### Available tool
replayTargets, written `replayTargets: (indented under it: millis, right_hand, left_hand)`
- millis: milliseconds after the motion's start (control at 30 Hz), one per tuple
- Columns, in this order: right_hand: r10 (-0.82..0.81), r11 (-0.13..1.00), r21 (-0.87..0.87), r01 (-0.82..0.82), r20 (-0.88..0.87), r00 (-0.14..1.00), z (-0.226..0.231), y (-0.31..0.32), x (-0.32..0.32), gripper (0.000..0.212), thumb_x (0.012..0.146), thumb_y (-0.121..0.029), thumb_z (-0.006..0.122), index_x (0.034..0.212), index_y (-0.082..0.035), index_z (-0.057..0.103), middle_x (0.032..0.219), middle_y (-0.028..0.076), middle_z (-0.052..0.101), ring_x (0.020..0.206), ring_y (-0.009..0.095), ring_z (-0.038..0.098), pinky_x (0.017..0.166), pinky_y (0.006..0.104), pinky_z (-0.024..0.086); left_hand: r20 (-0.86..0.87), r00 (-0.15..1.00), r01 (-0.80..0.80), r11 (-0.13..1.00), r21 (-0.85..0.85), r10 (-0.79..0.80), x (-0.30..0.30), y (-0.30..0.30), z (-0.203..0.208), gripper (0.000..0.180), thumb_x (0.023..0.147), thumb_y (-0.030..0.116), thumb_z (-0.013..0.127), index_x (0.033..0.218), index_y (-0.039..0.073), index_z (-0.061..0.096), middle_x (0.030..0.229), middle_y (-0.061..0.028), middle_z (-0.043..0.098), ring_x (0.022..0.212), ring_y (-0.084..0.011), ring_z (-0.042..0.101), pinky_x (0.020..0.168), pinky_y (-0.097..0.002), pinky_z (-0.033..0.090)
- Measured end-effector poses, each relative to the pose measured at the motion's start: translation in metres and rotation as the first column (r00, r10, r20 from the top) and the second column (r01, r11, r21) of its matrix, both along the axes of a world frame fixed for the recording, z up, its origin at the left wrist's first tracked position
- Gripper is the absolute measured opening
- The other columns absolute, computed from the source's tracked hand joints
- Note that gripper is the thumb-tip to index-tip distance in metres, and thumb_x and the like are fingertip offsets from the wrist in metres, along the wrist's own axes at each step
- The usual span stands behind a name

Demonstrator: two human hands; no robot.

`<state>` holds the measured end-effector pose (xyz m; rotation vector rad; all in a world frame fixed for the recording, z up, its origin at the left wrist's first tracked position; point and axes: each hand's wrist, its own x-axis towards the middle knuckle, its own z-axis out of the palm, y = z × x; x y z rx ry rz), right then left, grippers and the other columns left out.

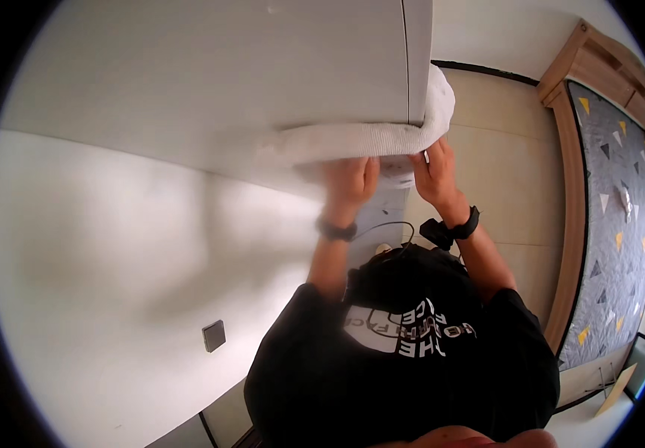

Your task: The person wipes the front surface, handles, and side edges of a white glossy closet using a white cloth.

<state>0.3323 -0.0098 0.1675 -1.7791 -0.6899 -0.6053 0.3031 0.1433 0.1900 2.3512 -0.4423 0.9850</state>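
Both hands, left hand [348,181] and right hand [434,173], grasp the white towel [367,140] with clenched fingers at twelve o'clock under the white cabinet [225,67]; uneven pulling could probably slip it free.

A white wall [113,246] fills the left side, with a small grey switch plate [214,335] low on it. Pale floor tiles [509,164] lie to the right. Beside them stands a bed with a wooden frame [572,187] and a grey cover [621,224] with triangles.
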Motion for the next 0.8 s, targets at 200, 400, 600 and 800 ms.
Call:
replayTargets:
  millis: [200, 400, 600, 800]
  right_hand:
    - [-0.022, 0.997, -0.075, 0.013, -0.126, 0.992, -0.043, -0.002, -0.007, 0.032, 0.071, 0.001, 0.055, 0.103, 0.003, 0.05, 0.099, 0.022, 0.051, 0.087, 0.042, 0.048, 0.074, 0.0437, 0.041]
    - [-0.095, 0.988, -0.13, 0.084, -0.077, 0.993, -0.044, -0.002, -0.011, 0.039, 0.072, 0.001, 0.057, 0.109, 0.006, 0.045, 0.103, 0.024, 0.049, 0.09, 0.043, 0.047, 0.077, 0.0452, 0.041]
    - [-0.348, 0.918, -0.138, 0.371, 0.168, 0.923, -0.02, 0.009, -0.01, 0.043, 0.071, -0.003, 0.059, 0.109, 0.01, 0.042, 0.102, 0.027, 0.048, 0.089, 0.046, 0.045, 0.077, 0.0509, 0.038]
    - [-0.418, 0.86, -0.215, 0.463, 0.225, 0.88, -0.003, 0.011, -0.005, 0.041, 0.071, -0.008, 0.059, 0.106, 0.007, 0.045, 0.097, 0.027, 0.049, 0.083, 0.044, 0.046, 0.074, 0.051, 0.036]
  left_hand:
    - [-0.126, 0.991, -0.053, 0.997, -0.05, 0.046, -0.009, 0.001, -0.059, 0.031, 0.079, 0.01, 0.049, 0.109, 0.001, 0.052, 0.107, -0.0192, 0.053, 0.098, -0.0386, 0.049, 0.086, -0.0464, 0.036]
    - [-0.322, 0.947, -0.045, 0.988, -0.149, -0.006, -0.016, 0.013, -0.079, 0.044, 0.083, 0.019, 0.051, 0.119, -0.004, 0.04, 0.12, -0.0261, 0.041, 0.113, -0.0438, 0.034, 0.097, -0.0508, 0.019]
    - [-0.277, 0.961, -0.011, 0.992, -0.129, -0.026, -0.002, 0.009, -0.032, 0.053, 0.083, 0.016, 0.05, 0.128, -0.004, 0.027, 0.129, -0.0253, 0.03, 0.12, -0.0435, 0.024, 0.1, -0.0503, 0.016]
    - [-0.201, 0.975, -0.11, 0.993, -0.047, 0.099, 0.007, 0.006, -0.02, 0.057, 0.083, 0.014, 0.049, 0.13, -0.004, 0.022, 0.132, -0.0259, 0.025, 0.121, -0.0429, 0.021, 0.1, -0.0504, 0.014]
